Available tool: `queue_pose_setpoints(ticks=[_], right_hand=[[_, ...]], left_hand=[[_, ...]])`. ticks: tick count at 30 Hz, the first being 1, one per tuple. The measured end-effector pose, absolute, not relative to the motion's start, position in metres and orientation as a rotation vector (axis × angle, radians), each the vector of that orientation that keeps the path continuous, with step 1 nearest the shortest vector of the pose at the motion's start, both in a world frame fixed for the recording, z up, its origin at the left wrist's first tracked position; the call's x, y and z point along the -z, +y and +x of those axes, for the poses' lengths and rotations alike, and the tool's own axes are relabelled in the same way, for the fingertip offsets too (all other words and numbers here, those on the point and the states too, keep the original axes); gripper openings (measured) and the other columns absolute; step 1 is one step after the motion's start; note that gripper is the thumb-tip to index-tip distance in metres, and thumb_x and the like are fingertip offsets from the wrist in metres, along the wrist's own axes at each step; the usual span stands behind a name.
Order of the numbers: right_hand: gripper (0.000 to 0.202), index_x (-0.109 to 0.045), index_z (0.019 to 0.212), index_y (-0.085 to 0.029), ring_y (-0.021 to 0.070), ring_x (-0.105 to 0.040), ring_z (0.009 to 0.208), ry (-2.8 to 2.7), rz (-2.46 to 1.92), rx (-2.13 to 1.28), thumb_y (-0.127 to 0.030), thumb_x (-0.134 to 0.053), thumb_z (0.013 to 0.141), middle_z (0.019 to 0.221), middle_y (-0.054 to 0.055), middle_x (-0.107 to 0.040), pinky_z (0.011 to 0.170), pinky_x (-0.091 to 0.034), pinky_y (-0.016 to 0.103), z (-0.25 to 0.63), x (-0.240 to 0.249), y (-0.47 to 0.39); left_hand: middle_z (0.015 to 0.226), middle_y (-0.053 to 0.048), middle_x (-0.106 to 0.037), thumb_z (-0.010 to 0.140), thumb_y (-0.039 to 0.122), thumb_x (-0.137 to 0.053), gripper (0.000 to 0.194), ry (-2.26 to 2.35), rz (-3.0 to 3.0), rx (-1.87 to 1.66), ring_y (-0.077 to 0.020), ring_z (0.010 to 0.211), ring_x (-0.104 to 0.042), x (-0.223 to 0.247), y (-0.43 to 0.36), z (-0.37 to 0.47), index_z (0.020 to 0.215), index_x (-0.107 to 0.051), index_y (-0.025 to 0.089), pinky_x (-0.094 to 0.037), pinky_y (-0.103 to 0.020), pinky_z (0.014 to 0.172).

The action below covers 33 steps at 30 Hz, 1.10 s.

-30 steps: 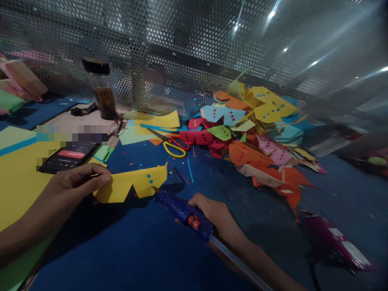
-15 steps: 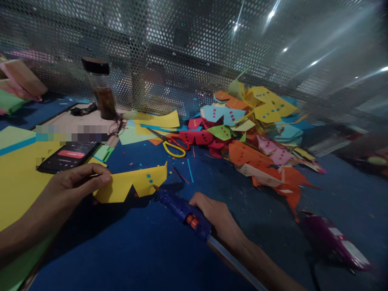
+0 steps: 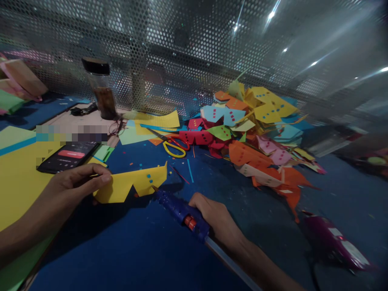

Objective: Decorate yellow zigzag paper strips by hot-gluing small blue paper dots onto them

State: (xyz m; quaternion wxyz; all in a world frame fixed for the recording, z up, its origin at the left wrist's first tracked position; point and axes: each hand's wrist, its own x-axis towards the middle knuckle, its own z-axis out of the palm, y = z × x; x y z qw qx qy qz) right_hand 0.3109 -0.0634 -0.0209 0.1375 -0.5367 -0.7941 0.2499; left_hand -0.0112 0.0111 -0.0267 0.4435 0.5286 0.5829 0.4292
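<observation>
Pinched between the thumb and fingers of my left hand [image 3: 81, 182] is the left end of a folded yellow paper cutout [image 3: 121, 186]. It has a notch in its lower edge, a pointed right tip and small blue squares near that tip. My right hand [image 3: 215, 214] is wrapped round a blue glue gun [image 3: 178, 210], with a long clear glue stick [image 3: 230, 260] coming out of its back. The gun's nozzle meets the cutout, or nearly so, just below the blue squares; exact contact I cannot tell.
Scissors [image 3: 174, 148] with red and yellow handles lie beyond the cutout. A heap of coloured paper cutouts [image 3: 266, 107] spreads at the right. At the left are a phone [image 3: 71, 155] and a jar [image 3: 104, 97]. A purple device [image 3: 336, 240] lies far right; perforated metal [image 3: 169, 52] stands behind.
The rear of the glue gun and its glue stick have shifted slightly left and down with my right hand. My left hand and the yellow cutout look unmoved.
</observation>
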Motion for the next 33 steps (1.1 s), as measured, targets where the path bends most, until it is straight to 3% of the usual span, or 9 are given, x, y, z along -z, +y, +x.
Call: queue_pose_setpoints(ticks=[6,20,27,30,33], right_hand=[[0.01,-0.049,0.093,-0.024,0.016,-0.054,0.071,-2.307,-1.526,-0.734,-0.03,-0.057,0.09,0.089,0.0,-0.063,0.064,-0.031,0.027,0.312,0.022,-0.063],[0.011,-0.048,0.09,-0.024,0.0161,-0.056,0.07,-2.29,-1.58,-0.744,-0.026,-0.057,0.084,0.086,-0.001,-0.062,0.064,-0.033,0.027,0.311,0.023,-0.06],[0.012,-0.047,0.083,-0.024,0.0144,-0.051,0.063,-2.157,-1.584,-0.822,-0.027,-0.059,0.082,0.073,-0.004,-0.057,0.06,-0.032,0.026,0.307,0.017,-0.059],[0.017,-0.049,0.08,-0.024,0.0132,-0.048,0.061,-1.916,-1.646,-0.916,-0.034,-0.06,0.088,0.069,-0.005,-0.053,0.058,-0.034,0.025,0.299,0.006,-0.063],[0.035,-0.046,0.073,-0.024,0.0119,-0.044,0.058,-1.701,-1.696,-1.016,-0.049,-0.066,0.088,0.065,-0.006,-0.046,0.055,-0.036,0.025,0.294,0.002,-0.065]], left_hand=[[0.073,-0.002,-0.065,0.063,0.053,-0.084,0.029,1.431,1.29,-1.038,-0.0174,0.061,-0.054,0.026,0.011,-0.012,0.071,-0.077,0.026,-0.046,-0.024,0.047],[0.078,-0.001,-0.064,0.066,0.059,-0.085,0.036,1.404,1.255,-1.03,-0.0165,0.066,-0.053,0.032,0.011,-0.017,0.073,-0.075,0.025,-0.046,-0.021,0.047],[0.072,0.0,-0.063,0.066,0.058,-0.085,0.035,1.395,1.261,-1.039,-0.0162,0.062,-0.052,0.03,0.012,-0.016,0.07,-0.075,0.025,-0.045,-0.021,0.046],[0.075,0.0,-0.064,0.069,0.056,-0.084,0.031,1.391,1.246,-1.045,-0.0162,0.064,-0.053,0.031,0.012,-0.016,0.073,-0.076,0.026,-0.045,-0.022,0.047],[0.073,-0.001,-0.065,0.067,0.055,-0.085,0.032,1.395,1.22,-1.079,-0.017,0.064,-0.054,0.03,0.012,-0.015,0.071,-0.076,0.025,-0.044,-0.022,0.046]])
